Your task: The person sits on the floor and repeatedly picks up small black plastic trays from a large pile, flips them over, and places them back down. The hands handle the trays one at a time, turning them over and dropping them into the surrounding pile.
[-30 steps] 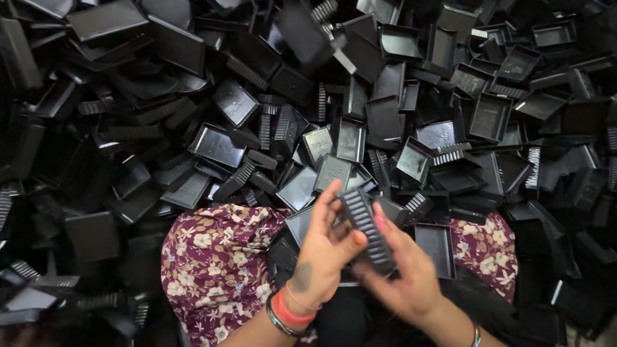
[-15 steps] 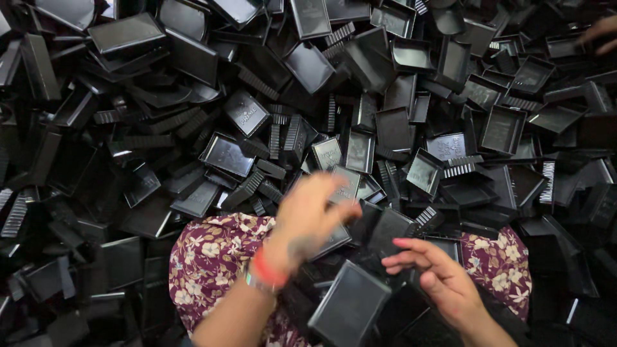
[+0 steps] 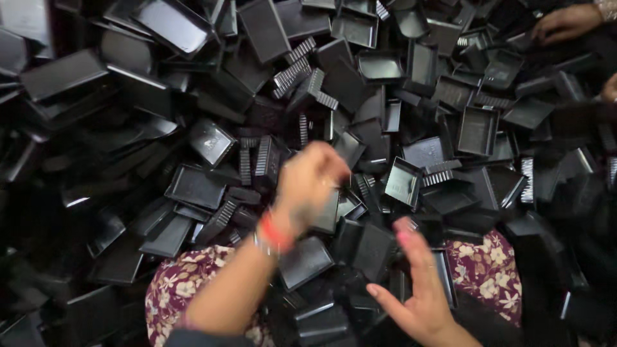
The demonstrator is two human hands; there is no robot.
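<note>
Left hand (image 3: 312, 180) blurred over the tray pile (image 3: 193, 186); its grip cannot be told. Right hand (image 3: 418, 289) open, empty. Risk: stacked trays could slide, snagging fingers.

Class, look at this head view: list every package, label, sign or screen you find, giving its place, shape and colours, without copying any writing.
No packages, labels, signs or screens can be made out.
Heap of shallow black rectangular plastic trays: fills the view, unmarked and glossy.
Black ribbed comb-like plastic strips: scattered among the trays, no visible tags.
Left hand: over the heap's middle, blurred.
Right hand: open, lower right.
Another person's hand: top right corner.
</note>
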